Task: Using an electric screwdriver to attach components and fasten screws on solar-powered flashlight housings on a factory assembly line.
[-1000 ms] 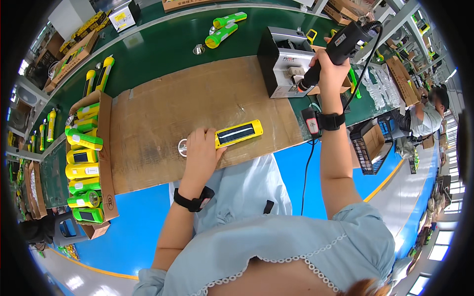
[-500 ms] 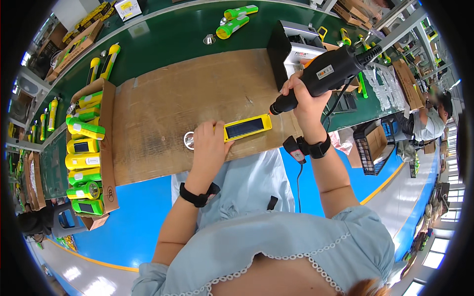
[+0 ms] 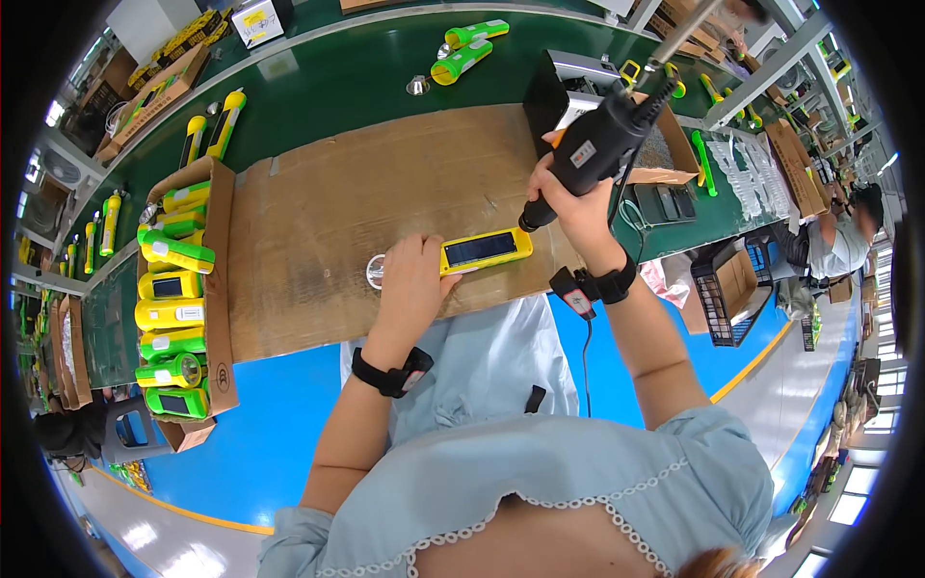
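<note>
My left hand (image 3: 412, 276) is closed around the head end of a yellow flashlight (image 3: 525, 248) with a dark solar panel on its upper side. The flashlight lies over the cardboard, and a clear round lens or reflector (image 3: 376, 271) shows beyond my fingers at its left end. In my right hand (image 3: 575, 207) is a black electric screwdriver (image 3: 588, 154), tilted, with its cord leading up to the right. Its tip reaches the right end of the flashlight; whether it touches a screw is hidden.
A brown cardboard sheet (image 3: 356, 193) covers the green bench (image 3: 337, 91). To the left stands a carton (image 3: 222, 289) packed with several yellow and green flashlights. Two green flashlights (image 3: 462, 60) lie at the back. Behind my right hand are a black-and-grey box (image 3: 544, 101) and a parts carton (image 3: 665, 176).
The screwdriver has swung more upright, and its tip has moved slightly left and down onto the flashlight's right end. My left hand keeps its hold on the flashlight.
</note>
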Action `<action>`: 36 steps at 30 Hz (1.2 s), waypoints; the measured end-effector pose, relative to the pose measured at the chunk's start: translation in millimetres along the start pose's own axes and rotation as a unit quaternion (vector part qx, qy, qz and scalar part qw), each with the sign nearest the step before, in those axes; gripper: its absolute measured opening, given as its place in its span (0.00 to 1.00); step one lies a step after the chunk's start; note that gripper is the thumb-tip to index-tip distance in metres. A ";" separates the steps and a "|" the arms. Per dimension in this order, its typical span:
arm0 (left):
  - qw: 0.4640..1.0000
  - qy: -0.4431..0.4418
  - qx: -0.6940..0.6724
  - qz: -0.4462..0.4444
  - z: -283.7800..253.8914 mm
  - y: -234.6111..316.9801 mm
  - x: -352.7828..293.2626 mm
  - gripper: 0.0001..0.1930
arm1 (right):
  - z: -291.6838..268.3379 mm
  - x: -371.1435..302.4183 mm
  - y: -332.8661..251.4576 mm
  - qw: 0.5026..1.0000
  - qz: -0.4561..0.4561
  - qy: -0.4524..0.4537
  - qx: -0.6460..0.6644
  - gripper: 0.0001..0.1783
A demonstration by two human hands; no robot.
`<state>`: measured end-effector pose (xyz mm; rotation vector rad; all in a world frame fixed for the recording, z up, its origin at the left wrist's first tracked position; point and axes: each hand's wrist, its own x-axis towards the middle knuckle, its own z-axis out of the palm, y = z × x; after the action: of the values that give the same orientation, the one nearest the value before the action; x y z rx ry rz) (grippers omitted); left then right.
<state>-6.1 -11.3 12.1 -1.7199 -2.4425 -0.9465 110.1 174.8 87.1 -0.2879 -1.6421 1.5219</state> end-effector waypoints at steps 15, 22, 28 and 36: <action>1.000 -0.017 0.002 -0.003 -3.0 1.5 -0.3 0.24 | -86.0 81.6 -13.1 0.946 -0.184 0.242 -0.112 0.24; 1.000 -0.014 -0.010 -0.013 -5.6 -0.8 -3.1 0.22 | -62.4 66.4 -23.0 0.984 -0.064 0.166 -0.019 0.19; 0.999 -0.002 -0.043 -0.010 -0.7 -3.4 -2.0 0.24 | 24.4 -10.2 -26.0 0.993 -0.049 0.038 0.101 0.25; 0.998 0.014 -0.058 -0.013 1.0 -6.7 -3.2 0.25 | 70.4 -34.1 -13.2 0.990 -0.048 -0.046 0.124 0.24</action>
<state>-10.2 -15.0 7.1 -1.7005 -2.4440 -1.1283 86.2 99.3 92.2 -0.0044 -1.4936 1.6655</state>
